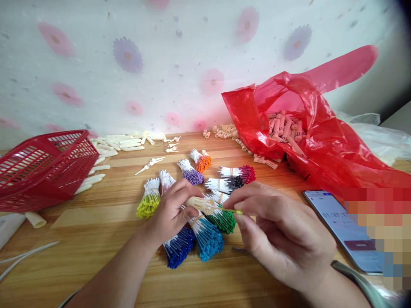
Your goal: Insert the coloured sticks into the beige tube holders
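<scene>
Open red bag [335, 149], pink slotted pieces [285, 127] inside. Red basket [77, 171] well left of bag; contents can't be told. Front-left of bag: right hand [282, 231] pinching, left hand [171, 209] wrapped round a cream slotted barrel [198, 203]. Smallest: thin yellow-ended stick [238, 211], right hand's, at barrel's slotted end. Looks like insertion; next move probably calls for straight alignment, gentle push.
</scene>
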`<state>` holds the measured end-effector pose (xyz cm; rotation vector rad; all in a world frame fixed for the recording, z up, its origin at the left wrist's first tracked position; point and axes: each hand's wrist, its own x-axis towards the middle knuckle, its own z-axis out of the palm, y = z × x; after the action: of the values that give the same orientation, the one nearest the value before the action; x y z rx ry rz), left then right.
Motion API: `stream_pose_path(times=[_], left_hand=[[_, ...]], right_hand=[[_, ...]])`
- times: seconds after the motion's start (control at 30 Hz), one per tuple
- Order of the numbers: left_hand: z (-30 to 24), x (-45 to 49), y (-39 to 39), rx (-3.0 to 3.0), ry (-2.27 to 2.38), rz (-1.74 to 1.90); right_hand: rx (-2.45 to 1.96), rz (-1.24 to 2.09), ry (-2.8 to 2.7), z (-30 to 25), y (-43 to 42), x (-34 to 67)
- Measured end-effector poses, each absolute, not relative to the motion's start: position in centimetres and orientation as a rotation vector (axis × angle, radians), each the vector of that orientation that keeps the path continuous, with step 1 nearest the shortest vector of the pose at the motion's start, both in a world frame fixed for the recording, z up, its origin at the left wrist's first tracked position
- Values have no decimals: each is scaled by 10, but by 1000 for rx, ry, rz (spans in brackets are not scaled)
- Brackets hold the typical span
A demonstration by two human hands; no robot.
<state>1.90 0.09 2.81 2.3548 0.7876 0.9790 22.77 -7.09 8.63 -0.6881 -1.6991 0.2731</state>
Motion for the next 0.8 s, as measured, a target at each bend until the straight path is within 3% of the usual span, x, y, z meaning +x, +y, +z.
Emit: stream_pose_path(times=[0.53,0.8], left_hand=[[40,20,-5,2616,846,1204],[36,16,-4,2768,942,1158]], right_hand=[[-785,137,-1927,71,-58,225],[-864,443,-1869,69,-45,228]])
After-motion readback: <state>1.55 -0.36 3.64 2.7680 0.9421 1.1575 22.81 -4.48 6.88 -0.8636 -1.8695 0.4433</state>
